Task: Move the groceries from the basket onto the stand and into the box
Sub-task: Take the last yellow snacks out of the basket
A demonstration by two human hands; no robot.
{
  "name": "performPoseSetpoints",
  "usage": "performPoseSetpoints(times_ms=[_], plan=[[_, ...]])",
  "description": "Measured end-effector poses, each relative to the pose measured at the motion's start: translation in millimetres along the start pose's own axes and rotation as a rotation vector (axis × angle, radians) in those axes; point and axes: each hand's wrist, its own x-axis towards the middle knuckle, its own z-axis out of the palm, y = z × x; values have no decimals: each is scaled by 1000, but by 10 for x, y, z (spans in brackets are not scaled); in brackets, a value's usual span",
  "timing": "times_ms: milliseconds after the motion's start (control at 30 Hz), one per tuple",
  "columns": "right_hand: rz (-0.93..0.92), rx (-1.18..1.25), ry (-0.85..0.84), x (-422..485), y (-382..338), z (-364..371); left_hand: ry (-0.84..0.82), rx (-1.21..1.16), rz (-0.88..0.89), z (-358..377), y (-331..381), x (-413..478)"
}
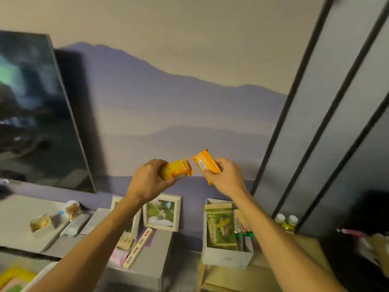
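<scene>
Both my hands are raised in front of the wall, each holding an orange snack packet. My left hand (147, 180) grips one packet (179, 169) by its left end. My right hand (225, 175) holds the other orange packet (205, 162), barcode side facing me. The two packets nearly touch end to end. Below my right arm stands a white box (226, 258) holding a green packet (220, 228) and other wrapped items. A grey stand (160, 262) below my left arm carries a long striped packet (137, 247). A yellow shape (12, 275) shows at the bottom left corner.
A dark screen (37, 114) leans at the left above a grey shelf (19, 218) with small packets and tubes. Two picture frames (162, 212) stand on the stand against the wall. Two small bottles (286, 221) sit by a dark-framed panel (328, 123) at right.
</scene>
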Motion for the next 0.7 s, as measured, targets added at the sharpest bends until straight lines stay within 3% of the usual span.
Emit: performPoseSetpoints(times_ms=[167, 333, 500, 700], plan=[[105, -23, 59, -308, 941, -749, -67, -49, 85, 874, 840, -68], [213, -33, 72, -442, 1583, -954, -158, -69, 84, 1513, 1248, -108], [312, -46, 69, -368, 2001, -722, -225, -57, 81, 2067, 1145, 102], [433, -72, -49, -276, 2521, -163, -348, -76, -21, 2835, 553, 246]])
